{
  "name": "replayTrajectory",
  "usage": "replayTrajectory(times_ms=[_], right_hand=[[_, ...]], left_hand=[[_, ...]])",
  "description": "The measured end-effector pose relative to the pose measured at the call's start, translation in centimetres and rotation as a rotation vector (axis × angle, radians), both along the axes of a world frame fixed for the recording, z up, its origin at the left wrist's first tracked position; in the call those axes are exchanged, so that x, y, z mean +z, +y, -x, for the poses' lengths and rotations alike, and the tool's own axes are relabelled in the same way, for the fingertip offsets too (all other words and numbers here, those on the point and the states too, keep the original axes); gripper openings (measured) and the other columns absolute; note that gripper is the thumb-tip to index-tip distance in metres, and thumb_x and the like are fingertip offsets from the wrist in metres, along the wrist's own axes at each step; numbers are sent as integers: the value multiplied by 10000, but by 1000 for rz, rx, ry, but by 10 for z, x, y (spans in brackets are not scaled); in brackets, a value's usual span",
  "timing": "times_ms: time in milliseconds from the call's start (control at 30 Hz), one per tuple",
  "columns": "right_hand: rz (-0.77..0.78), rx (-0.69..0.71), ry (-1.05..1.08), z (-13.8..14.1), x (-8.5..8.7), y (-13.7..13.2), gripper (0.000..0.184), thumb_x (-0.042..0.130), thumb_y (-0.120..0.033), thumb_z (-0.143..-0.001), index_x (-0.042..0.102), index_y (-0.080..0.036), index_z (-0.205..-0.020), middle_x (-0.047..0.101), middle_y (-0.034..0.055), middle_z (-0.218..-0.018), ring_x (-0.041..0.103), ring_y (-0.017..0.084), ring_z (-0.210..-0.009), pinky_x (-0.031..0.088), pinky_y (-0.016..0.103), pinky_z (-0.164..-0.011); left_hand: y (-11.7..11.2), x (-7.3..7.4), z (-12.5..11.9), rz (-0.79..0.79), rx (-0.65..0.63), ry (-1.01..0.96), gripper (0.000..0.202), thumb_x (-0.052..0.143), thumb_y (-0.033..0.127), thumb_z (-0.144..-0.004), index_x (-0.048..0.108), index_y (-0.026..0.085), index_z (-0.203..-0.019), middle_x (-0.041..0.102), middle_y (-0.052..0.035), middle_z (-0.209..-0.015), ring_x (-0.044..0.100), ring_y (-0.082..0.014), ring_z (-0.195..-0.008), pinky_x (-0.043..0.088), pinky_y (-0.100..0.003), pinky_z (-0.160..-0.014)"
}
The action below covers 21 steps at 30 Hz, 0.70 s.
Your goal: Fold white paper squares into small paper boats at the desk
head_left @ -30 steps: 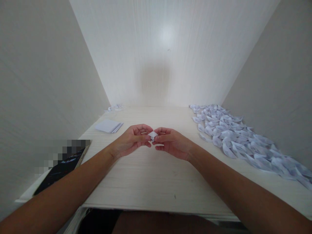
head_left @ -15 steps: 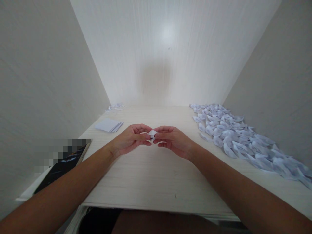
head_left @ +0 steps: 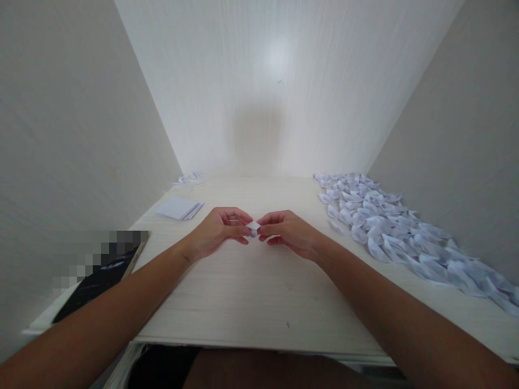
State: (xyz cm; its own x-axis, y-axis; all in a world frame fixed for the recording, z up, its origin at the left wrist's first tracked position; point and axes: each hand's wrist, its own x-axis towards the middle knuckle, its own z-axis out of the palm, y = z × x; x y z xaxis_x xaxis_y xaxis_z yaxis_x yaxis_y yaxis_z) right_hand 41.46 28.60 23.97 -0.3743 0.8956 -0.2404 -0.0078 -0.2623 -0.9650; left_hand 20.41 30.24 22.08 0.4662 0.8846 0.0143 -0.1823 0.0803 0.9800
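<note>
A small folded piece of white paper is pinched between my two hands, above the middle of the table. My left hand grips its left side between thumb and fingers. On the opposite side, my right hand pinches it the same way. The paper's top forms a pointed ridge, and its ends are hidden behind my fingertips. To the left of my left hand lies a stack of white paper sheets. Many folded white paper pieces lie spread beyond my right hand.
Thin white paper strips lie at the back left corner. A dark, glossy flat object rests at the table's left edge, partly blurred. Pale panels enclose the pale table at the back and both sides.
My fingertips have shifted slightly on the folded paper, and it shows a different angle. Both hands stay in nearly the same place. The whole view has moved a little.
</note>
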Motion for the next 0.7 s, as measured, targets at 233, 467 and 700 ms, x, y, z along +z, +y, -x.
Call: replayTrajectory(times_ms=[233, 467, 700], right_hand=[[-48, -16, -48, 0, 1, -1, 87, 752, -155, -676, 709, -172, -750, 704, 5, -736, 651, 117, -720, 452, 239, -673], [-76, -79, -112, 3, 3, -3, 37, 733, -157, -718, 705, -167, -740, 698, 12, -711, 650, 115, -709, 469, 221, -641], [-229, -87, -207, 7, -8, 1, 43, 687, -134, -787, 705, -148, -751, 688, 14, -655, 639, 101, -631, 482, 195, -587]], left_hand=[[3, -4, 2, -52, -41, 88, 284, 886, 215, -685, 727, 132, -906, 777, -71, -822, 737, -163, -743, 598, -287, -752], [2, 0, 1, 117, 55, 113, 348, 947, 242, -554, 751, 122, -815, 770, -67, -764, 735, -168, -697, 611, -302, -749], [-2, 2, -5, -52, 160, 209, 379, 937, 311, -557, 753, 124, -831, 762, -64, -720, 722, -176, -646, 605, -298, -676]])
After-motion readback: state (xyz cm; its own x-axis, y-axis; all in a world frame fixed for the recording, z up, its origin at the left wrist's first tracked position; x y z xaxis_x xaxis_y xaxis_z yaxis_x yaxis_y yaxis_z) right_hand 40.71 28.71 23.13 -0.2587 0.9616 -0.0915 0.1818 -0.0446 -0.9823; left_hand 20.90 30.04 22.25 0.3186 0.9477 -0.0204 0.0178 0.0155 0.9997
